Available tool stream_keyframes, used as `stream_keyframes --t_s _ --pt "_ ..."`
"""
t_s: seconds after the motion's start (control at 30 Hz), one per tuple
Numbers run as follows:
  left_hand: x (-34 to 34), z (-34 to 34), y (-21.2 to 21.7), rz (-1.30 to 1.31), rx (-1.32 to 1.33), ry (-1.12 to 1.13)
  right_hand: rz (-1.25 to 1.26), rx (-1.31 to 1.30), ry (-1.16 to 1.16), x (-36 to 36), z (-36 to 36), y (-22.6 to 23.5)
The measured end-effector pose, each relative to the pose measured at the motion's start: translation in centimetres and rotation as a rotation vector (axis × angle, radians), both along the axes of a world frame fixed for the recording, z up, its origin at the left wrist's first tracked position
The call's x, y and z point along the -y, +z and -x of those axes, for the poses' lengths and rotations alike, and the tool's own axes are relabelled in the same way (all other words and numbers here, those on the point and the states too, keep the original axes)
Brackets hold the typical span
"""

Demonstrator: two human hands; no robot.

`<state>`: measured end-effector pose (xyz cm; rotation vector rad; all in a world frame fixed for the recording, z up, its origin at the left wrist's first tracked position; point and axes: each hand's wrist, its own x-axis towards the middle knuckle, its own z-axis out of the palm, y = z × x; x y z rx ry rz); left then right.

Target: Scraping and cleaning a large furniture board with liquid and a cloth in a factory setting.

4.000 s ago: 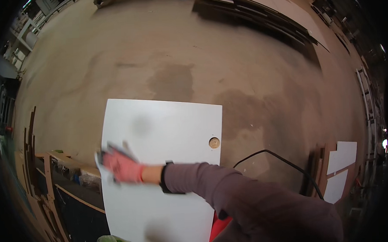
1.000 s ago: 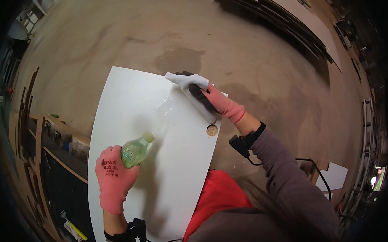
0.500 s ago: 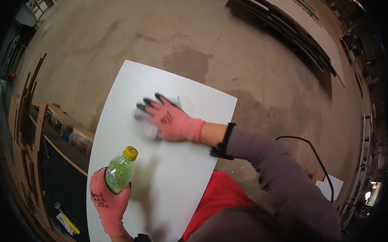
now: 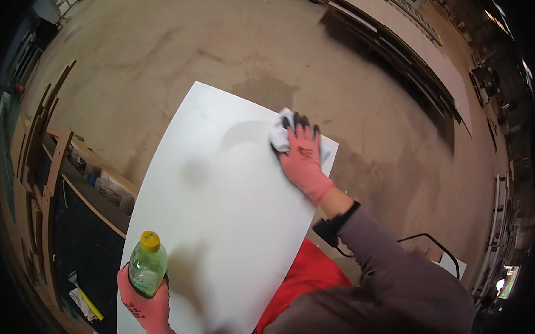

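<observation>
A large white panel (image 4: 220, 187) lies in front of me. At its far right corner, my right hand (image 4: 303, 154), in a pink glove with black fingertips, presses a white cloth (image 4: 281, 138) against the surface. A curved damp streak trails to the left of the cloth. Near the panel's left edge, my left hand (image 4: 147, 306), gloved the same way, is wrapped round a clear plastic bottle (image 4: 148, 268) with a yellow cap and greenish contents. The bottle stands roughly upright, its lower part hidden by the glove.
Left of the panel, a dark surface (image 4: 83, 246) carries a yellow-handled scraper or brush (image 4: 89, 303) beside a pale rag. Wooden strips (image 4: 49, 158) stand farther left. A stack of long boards (image 4: 394, 54) lies at the far right. A black cable (image 4: 435, 241) loops near my right arm.
My right hand has swept the cloth rightward across the panel to its far right corner, leaving a damp arc. My left hand and the bottle have shifted slightly nearer and left.
</observation>
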<state>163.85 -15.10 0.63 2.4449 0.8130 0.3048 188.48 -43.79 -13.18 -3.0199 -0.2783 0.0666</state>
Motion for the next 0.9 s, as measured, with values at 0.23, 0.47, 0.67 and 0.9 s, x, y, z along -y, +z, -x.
stream_keyframes --t_s 0.23,0.47,0.67,0.9 --pt "-0.3 1.5 0.9 0.073 0.027 0.111 -0.243 0.223 0.299 -17.2 -7.2 -2.3" --pt "-0.3 2.1 1.5 0.074 0.026 0.116 -0.168 -0.07 0.573 -27.8 -3.3 -0.4" --pt "-0.8 2.0 1.3 0.125 0.033 0.133 -0.17 0.045 0.378 -19.5 -5.9 -1.4" --pt "-2.8 4.2 -0.6 0.022 -0.027 0.065 -0.146 0.384 -0.05 4.6 -2.0 -2.6"
